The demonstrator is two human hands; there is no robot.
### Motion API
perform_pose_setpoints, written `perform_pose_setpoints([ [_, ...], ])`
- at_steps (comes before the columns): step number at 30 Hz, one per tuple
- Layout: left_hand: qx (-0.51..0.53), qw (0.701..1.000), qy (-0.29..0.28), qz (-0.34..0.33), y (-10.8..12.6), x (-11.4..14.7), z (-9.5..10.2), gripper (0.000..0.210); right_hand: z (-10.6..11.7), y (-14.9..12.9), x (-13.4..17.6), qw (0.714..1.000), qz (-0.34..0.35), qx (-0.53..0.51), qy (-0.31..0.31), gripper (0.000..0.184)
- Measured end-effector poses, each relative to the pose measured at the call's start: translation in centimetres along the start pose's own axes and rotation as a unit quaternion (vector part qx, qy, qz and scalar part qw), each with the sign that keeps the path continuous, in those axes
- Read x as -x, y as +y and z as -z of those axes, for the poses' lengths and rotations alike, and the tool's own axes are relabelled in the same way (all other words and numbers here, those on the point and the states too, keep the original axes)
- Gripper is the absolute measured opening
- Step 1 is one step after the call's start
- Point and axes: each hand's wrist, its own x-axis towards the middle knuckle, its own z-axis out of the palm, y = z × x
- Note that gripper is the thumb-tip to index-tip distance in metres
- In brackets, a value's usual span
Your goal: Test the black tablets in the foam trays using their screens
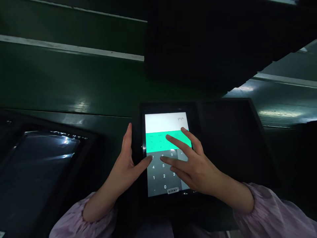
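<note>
A tablet (164, 123) lies in a black tray, its lit screen showing a calculator with a white top, a green band and grey number keys. My left hand (130, 167) is at the tablet's left edge, thumb reaching over the screen near the 7 key and the fingers upright along the side. Over the screen from the right comes my right hand (194, 158), its fingers spread across the green band and the number keys. Whether the fingertips touch the glass I cannot tell. A small barcode label (173, 190) sits at the bottom of the screen.
The black tray (230, 138) extends to the right of the tablet. Another dark-screened device (37, 165) in a black frame lies at the left. Behind stands a tall dark stack (198, 43) with a stepped edge. The green surface (74, 82) carries pale strips.
</note>
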Motion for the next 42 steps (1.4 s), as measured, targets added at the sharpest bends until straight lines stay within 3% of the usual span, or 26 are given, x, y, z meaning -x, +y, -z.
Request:
perform_pose_setpoints([
  [2, -0.019, 1.000, 0.007, -0.007, 0.0, -0.1, 0.0, 0.114, 0.0, 0.2, 0.1, 1.000, -0.011, 0.001, 0.011, 0.028],
  [6, -0.039, 0.999, 0.007, -0.012, -0.5, -0.1, 0.0, 0.117, 0.3, 1.3, 0.7, 0.988, -0.085, 0.024, 0.129, 0.028],
  [8, -0.023, 1.000, 0.011, -0.013, -0.6, 0.0, -0.1, 0.112, 0.4, 1.8, 0.9, 0.978, -0.124, 0.061, 0.157, 0.028],
  [16, 0.065, 0.996, 0.058, 0.006, 0.8, 0.2, -0.5, 0.088, 0.0, 1.7, 0.6, 0.987, -0.092, 0.074, 0.109, 0.030],
  [21, 0.070, 0.994, 0.073, 0.031, 1.5, -0.1, -0.3, 0.079, 0.0, 2.1, 0.9, 0.981, -0.130, 0.072, 0.127, 0.030],
  [27, 0.062, 0.992, 0.111, 0.021, 1.3, -0.1, -0.7, 0.071, -0.4, 1.7, 0.8, 0.985, -0.104, 0.071, 0.119, 0.031],
  [33, 0.076, 0.990, 0.108, 0.050, 1.4, -0.2, -0.5, 0.066, 0.6, 2.2, 1.4, 0.974, -0.131, 0.043, 0.180, 0.027],
  [42, 0.118, 0.989, 0.078, 0.052, 0.9, -0.4, -0.5, 0.070, 0.7, 1.9, 1.3, 0.975, -0.135, 0.025, 0.176, 0.027],
])
